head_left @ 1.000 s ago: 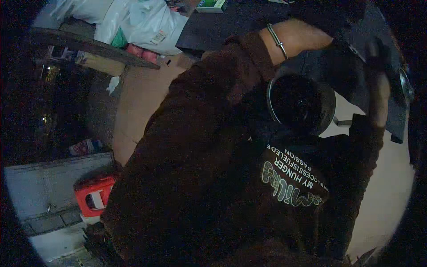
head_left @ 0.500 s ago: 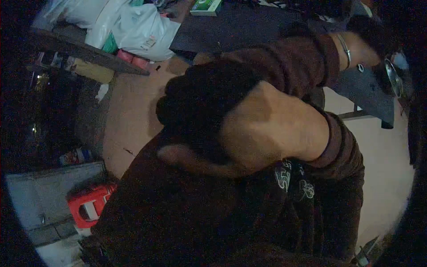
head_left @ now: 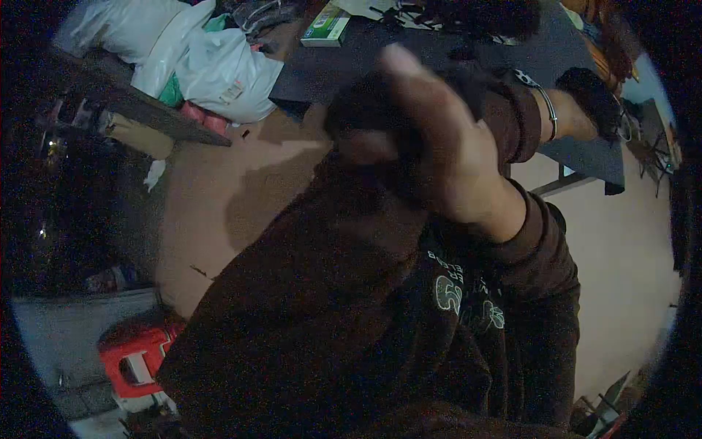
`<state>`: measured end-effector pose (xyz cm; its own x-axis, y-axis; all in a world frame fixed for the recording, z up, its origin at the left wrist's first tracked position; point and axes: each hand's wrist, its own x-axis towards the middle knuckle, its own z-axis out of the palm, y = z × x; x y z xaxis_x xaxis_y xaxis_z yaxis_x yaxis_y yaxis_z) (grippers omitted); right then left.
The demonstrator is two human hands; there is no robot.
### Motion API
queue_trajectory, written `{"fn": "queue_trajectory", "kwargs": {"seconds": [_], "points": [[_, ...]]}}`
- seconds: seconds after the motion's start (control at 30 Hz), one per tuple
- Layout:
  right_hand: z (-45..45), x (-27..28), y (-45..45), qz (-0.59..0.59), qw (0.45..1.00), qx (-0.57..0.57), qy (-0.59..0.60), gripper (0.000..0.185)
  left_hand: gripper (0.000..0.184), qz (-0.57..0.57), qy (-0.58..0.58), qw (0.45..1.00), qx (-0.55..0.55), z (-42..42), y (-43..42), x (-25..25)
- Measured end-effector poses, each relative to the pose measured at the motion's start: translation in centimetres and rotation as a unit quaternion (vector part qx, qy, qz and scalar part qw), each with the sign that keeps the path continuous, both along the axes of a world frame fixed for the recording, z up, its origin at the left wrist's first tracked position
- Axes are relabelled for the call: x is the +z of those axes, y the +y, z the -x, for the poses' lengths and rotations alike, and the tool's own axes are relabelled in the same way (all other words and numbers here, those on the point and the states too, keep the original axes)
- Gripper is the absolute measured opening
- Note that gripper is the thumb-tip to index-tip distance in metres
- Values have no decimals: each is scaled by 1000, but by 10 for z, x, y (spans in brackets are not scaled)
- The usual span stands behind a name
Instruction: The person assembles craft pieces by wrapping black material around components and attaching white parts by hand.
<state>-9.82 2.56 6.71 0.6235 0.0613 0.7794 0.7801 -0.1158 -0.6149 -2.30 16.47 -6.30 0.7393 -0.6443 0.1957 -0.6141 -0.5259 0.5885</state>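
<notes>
My right hand (head_left: 461,157) is in the middle of the view, smeared by motion, with a finger or thumb pointing up. It is closed around a black fuzzy thing (head_left: 365,102) whose kind I cannot make out. Both are over the dark brown sleeve (head_left: 314,249) of my left arm, which stretches across to the right. Beyond the cuff, a silver bangle (head_left: 553,121) circles my left wrist. My left hand (head_left: 581,121) is at the far right, its fingers hidden by a dark mass (head_left: 591,95).
White plastic bags (head_left: 227,73) lie at the upper left on a dark ledge (head_left: 146,102). A green and white box (head_left: 326,28) rests on the dark table (head_left: 439,47) at the top. Lower left, a red object (head_left: 135,358) with an opening stands beside a pale panel (head_left: 80,329).
My right hand has moved up with the black fuzzy thing and turned, so its thumb or finger now points upward. My left wrist has shifted slightly down.
</notes>
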Motion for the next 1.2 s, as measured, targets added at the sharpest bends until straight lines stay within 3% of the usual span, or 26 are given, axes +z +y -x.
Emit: {"fn": "queue_trajectory", "kwargs": {"seconds": [0.07, 0.13, 0.2, 0.33, 0.4, 0.47, 0.53, 0.6, 0.97, 1.07, 1.1, 1.17, 1.2], "points": [[-2, 6, 3, -219, 951, 125, 180, 30, 39, 2, 0, 1000, -6, -1, -3, 1], [-2, 7, 4, -321, 892, 182, 261, 43, 40, 6, 7, 1000, -3, 1, 0, 0], [0, 2, -1, -364, 858, 280, 231, 43, 40, 7, 8, 1000, -6, 2, 0, -1], [-5, -5, 0, -367, 848, 343, 169, 41, 41, 10, 11, 1000, -14, 2, -1, 1], [1, -2, -1, -362, 859, 318, 172, 43, 42, 10, 13, 1000, -22, 2, -1, 3], [4, -3, -4, -358, 868, 294, 176, 49, 42, 9, 14, 999, -33, -1, -6, 6], [4, -5, -7, -400, 832, 348, 166, 59, 43, 8, 7, 999, -51, -4, -15, 10], [5, -6, -7, -377, 846, 341, 160, 62, 43, 8, 2, 997, -74, -8, -27, 15], [1, -4, -8, -374, 837, 373, 142, 69, 46, -110, 1, 968, -226, -39, -154, 43], [2, 7, -6, -408, 809, 400, 142, 67, 46, -93, 13, 972, -214, -42, -144, 43], [7, 18, -2, -510, 733, 404, 198, 67, 47, -75, 19, 975, -207, -41, -131, 42], [-2, 18, 2, -601, 643, 401, 254, 67, 47, -40, 25, 985, -167, -46, -103, 39], [-13, 7, 3, -509, 742, 387, 202, 65, 47, -29, 29, 988, -150, -45, -86, 38]]}}
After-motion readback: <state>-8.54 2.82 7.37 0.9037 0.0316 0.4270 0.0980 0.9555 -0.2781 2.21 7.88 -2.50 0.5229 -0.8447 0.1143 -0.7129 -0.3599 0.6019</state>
